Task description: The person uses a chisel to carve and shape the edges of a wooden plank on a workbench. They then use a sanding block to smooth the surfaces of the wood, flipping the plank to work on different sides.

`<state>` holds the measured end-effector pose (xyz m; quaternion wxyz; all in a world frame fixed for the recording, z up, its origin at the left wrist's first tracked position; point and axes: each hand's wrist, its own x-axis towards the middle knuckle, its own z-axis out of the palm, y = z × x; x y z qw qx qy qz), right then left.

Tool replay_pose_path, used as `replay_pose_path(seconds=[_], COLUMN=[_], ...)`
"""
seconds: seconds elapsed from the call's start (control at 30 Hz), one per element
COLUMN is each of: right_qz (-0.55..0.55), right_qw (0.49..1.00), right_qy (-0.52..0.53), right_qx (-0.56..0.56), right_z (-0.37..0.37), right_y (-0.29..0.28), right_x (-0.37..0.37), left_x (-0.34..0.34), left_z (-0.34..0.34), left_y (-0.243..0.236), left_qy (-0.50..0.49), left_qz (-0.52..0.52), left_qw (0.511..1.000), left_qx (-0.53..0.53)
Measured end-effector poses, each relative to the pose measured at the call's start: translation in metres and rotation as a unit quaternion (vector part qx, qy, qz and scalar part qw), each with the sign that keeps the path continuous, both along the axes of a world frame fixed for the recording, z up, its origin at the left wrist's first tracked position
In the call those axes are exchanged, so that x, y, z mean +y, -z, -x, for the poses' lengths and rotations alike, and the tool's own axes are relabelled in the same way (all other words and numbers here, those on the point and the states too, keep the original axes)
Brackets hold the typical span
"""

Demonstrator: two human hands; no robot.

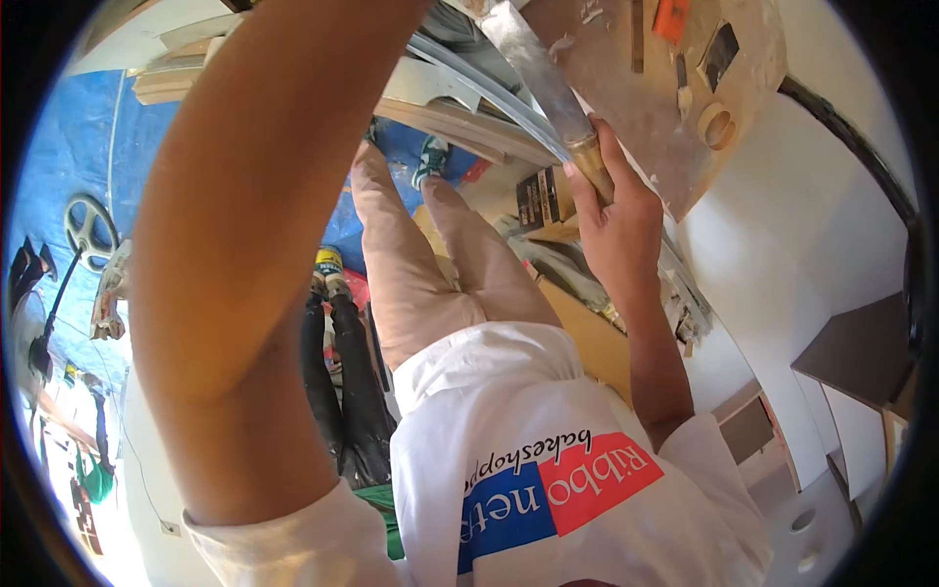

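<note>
The right hand point(611, 220) is closed around the wooden handle of a wide-bladed putty knife point(543, 83). The grey metal blade runs up and to the left from the fist, toward the top edge of the view. Just right of the blade lies a dusty brown board point(665, 108), smeared with pale filler and carrying a roll of tape point(719, 125), a small dark scraper point(721, 51) and an orange item at its top edge. The left forearm point(245, 245) rises across the left half of the view and leaves it at the top; the left hand is out of sight, so its grip cannot be told. Below stand the person's legs in pale trousers point(430, 274), over a blue floor sheet point(88, 147). White panels point(812, 225) fill the right side.
</note>
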<state>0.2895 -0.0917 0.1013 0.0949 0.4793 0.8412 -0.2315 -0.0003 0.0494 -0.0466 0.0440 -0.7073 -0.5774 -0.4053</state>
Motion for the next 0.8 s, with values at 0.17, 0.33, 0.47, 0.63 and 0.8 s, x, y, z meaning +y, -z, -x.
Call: replay_pose_path(seconds=[0.17, 0.33, 0.47, 0.63, 0.8], right_qz=[-0.04, -0.012, -0.014, -0.015, -0.005], right_qw=[0.998, 1.0, 1.0, 0.999, 0.999], right_qy=[-0.047, -0.018, 0.008, -0.008, -0.009], right_qx=[0.007, 0.018, 0.024, 0.04, 0.033], right_z=[-0.005, -0.001, 0.0, -0.008, -0.006], right_y=[0.002, -0.007, 0.004, 0.009, -0.004], right_x=[-0.003, -0.004, -0.008, -0.01, -0.003], left_x=[-0.004, 0.002, -0.002, -0.001, 0.007], left_z=[0.002, 0.011, 0.004, 0.006, 0.008], left_y=[-0.013, 0.006, -0.013, 0.002, 0.002], left_qy=[0.01, 0.001, 0.008, -0.01, 0.011], left_qz=[0.04, 0.0, 0.062, 0.005, 0.029], left_qw=[0.999, 0.999, 0.998, 0.999, 0.999], left_qx=[0.012, 0.043, 0.019, 0.05, 0.038])
